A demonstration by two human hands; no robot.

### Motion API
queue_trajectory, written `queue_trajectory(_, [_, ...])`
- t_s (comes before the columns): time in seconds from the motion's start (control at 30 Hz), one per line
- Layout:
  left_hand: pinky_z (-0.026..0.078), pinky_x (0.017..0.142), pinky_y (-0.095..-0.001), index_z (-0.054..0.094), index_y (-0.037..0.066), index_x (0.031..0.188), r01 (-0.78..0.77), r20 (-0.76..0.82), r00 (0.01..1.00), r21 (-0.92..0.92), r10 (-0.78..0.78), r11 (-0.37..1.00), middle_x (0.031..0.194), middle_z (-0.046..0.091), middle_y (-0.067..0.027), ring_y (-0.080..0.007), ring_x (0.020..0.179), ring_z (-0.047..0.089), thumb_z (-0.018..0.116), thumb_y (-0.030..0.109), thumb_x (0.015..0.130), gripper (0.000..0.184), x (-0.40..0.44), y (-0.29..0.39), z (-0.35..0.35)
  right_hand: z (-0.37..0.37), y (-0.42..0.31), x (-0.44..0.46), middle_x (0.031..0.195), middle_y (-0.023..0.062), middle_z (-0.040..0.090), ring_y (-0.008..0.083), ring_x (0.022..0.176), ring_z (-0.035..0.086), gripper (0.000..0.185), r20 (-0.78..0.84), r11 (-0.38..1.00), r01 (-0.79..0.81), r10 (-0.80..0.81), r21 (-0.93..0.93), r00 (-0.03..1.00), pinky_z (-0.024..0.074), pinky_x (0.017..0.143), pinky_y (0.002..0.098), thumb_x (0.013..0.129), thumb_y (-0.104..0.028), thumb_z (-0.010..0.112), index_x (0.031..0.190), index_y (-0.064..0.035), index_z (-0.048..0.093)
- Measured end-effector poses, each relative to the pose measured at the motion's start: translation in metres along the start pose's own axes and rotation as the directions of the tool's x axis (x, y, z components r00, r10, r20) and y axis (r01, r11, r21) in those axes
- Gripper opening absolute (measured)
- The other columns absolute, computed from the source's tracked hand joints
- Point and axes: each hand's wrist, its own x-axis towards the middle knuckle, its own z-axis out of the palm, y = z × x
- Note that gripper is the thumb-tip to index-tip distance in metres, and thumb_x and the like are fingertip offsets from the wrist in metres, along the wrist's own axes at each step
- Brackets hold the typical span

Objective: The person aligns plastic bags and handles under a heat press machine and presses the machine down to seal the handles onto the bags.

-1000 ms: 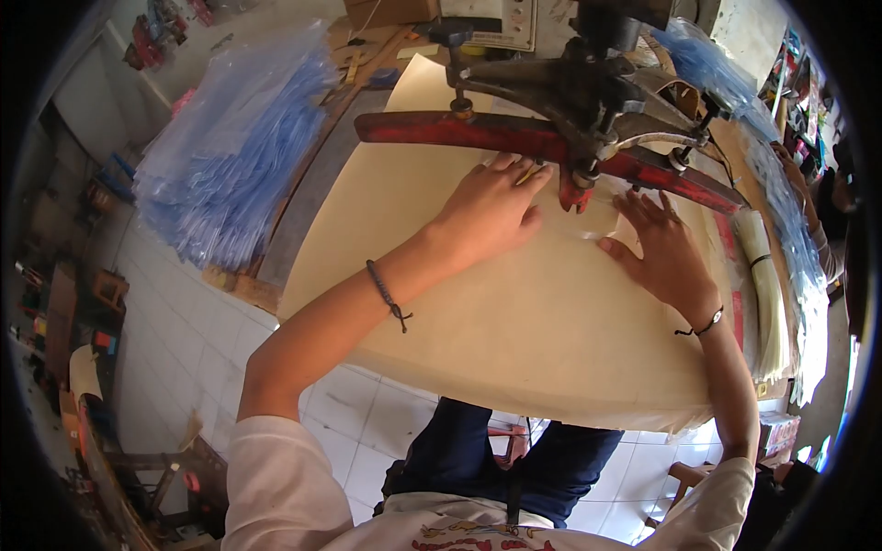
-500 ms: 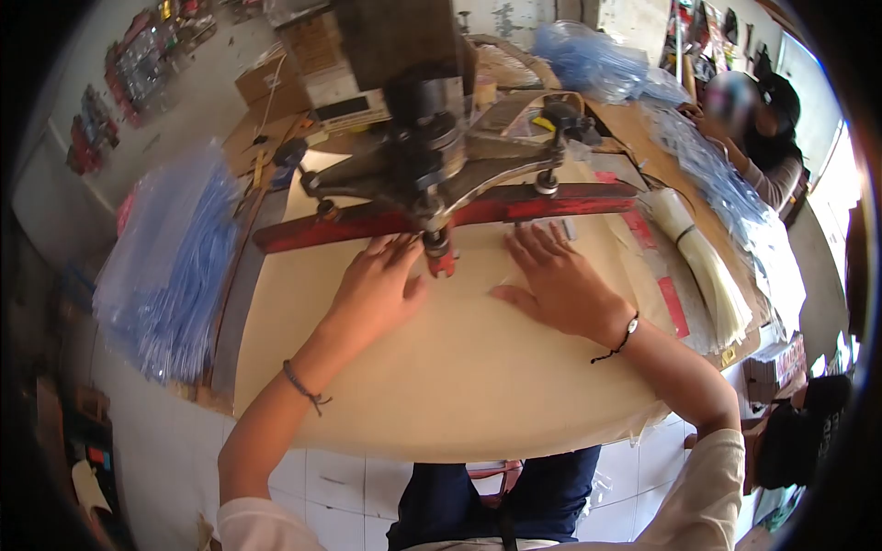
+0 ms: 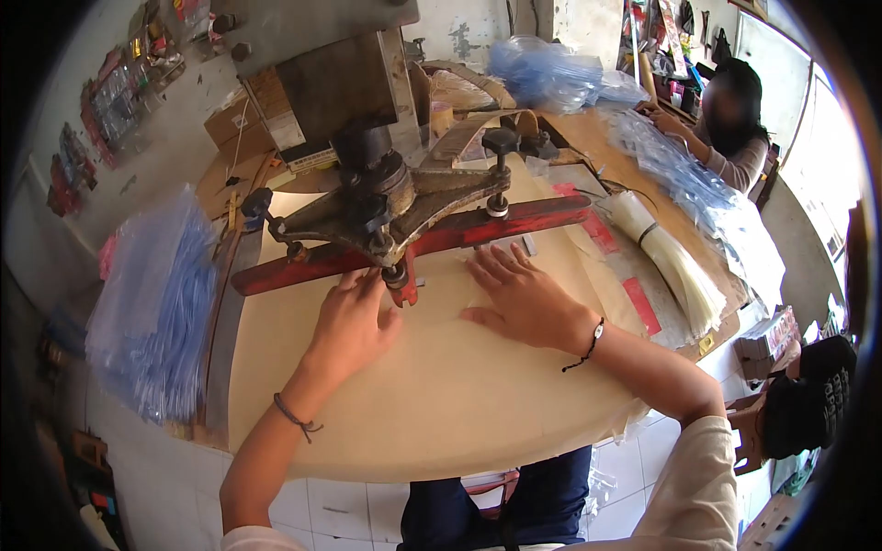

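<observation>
My left hand (image 3: 349, 326) lies on a tan sheet (image 3: 404, 404) on the work table, its fingertips at the front edge of a red bar (image 3: 450, 237). My right hand (image 3: 524, 301) rests on the same sheet with fingers spread, just short of the bar's right half. Both hands look flat and hold nothing. Above the bar, a dark metal press head (image 3: 381, 193) with several arms and black knobs carries it. A red forked piece (image 3: 404, 292) juts from the bar between my hands. A small metal piece (image 3: 529, 245) lies near my right fingertips.
Clear bluish plastic sleeves (image 3: 152, 312) are stacked at the left, with another pile (image 3: 547, 73) at the back. A tied whitish plastic bundle (image 3: 671, 262) and red strips (image 3: 641, 306) lie at right. A person (image 3: 735, 119) handles plastic sheets at the far right table.
The view has shifted, so the press and table appear lower and further left. Both hands stay flat on the sheet by the bar. The press head, blurred before, is now sharper.
</observation>
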Motion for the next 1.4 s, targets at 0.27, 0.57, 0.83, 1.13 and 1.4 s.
queue_trajectory(0.27, [0.05, 0.095, -0.0493, 0.06, -0.003, 0.122, -0.016, 0.096, 0.995, 0.085, 0.008, 0.996, 0.132, 0.061, -0.02, -0.0373, 0.121, 0.054, 0.064, 0.022, 0.084, 0.045, -0.007, -0.008, 0.006, -0.001, 0.001, -0.002, 0.152, 0.0281, 0.041, 0.0391, 0.145, 0.035, 0.079, 0.045, 0.999, -0.02, 0.019, 0.03, 0.999, 0.0201, 0.123, 0.0518, 0.102, -0.059, 0.038, 0.146, 0.0061, 0.041])
queue_trajectory(0.57, [0.048, 0.095, -0.0468, 0.055, 0.001, 0.132, 0.055, 0.12, 0.991, 0.099, -0.067, 0.994, 0.133, 0.061, -0.0143, -0.0314, 0.123, 0.055, 0.066, 0.023, 0.088, 0.051, -0.007, 0.001, -0.009, -0.004, 0.004, -0.002, 0.15, 0.0303, 0.041, 0.0388, 0.145, 0.034, 0.083, 0.066, 0.998, -0.015, 0.011, 0.065, 0.998, 0.0174, 0.123, 0.0534, 0.101, -0.058, 0.041, 0.147, 0.0106, 0.037])
queue_trajectory(0.83, [0.046, 0.097, -0.0476, 0.055, 0.001, 0.132, 0.097, 0.136, 0.985, 0.095, -0.109, 0.991, 0.134, 0.061, -0.0127, -0.0305, 0.125, 0.053, 0.065, 0.024, 0.09, 0.049, -0.007, 0.0, -0.005, -0.006, 0.006, 0.003, 0.155, 0.0286, 0.036, 0.0377, 0.148, 0.03, 0.086, 0.118, 0.994, -0.036, 0.023, 0.107, 0.993, 0.0133, 0.124, 0.053, 0.101, -0.062, 0.036, 0.149, 0.0096, 0.033])
queue_trajectory(1.13, [0.044, 0.099, -0.0493, 0.053, 0.001, 0.137, 0.151, 0.183, 0.967, 0.145, -0.176, 0.978, 0.143, 0.057, -0.0133, -0.0311, 0.131, 0.05, 0.063, 0.028, 0.092, 0.054, -0.005, -0.002, 0.0, -0.002, 0.011, 0.004, 0.148, 0.0291, 0.045, 0.039, 0.143, 0.038, 0.082, 0.022, 0.995, 0.007, -0.009, 0.097, 1.0, 0.0173, 0.123, 0.0548, 0.098, -0.062, 0.045, 0.143, 0.0072, 0.043])
queue_trajectory(1.4, [0.042, 0.103, -0.0486, 0.059, 0.001, 0.126, 0.18, 0.119, 0.974, 0.111, -0.193, 0.977, 0.13, 0.061, -0.0188, -0.0357, 0.13, 0.049, 0.062, 0.028, 0.094, 0.042, -0.01, -0.002, 0.005, -0.004, 0.012, 0.006, 0.149, 0.0309, 0.043, 0.0392, 0.144, 0.036, 0.09, 0.044, 0.99, 0.006, -0.012, 0.138, 0.999, 0.0155, 0.123, 0.0563, 0.096, -0.067, 0.043, 0.142, 0.0102, 0.043])
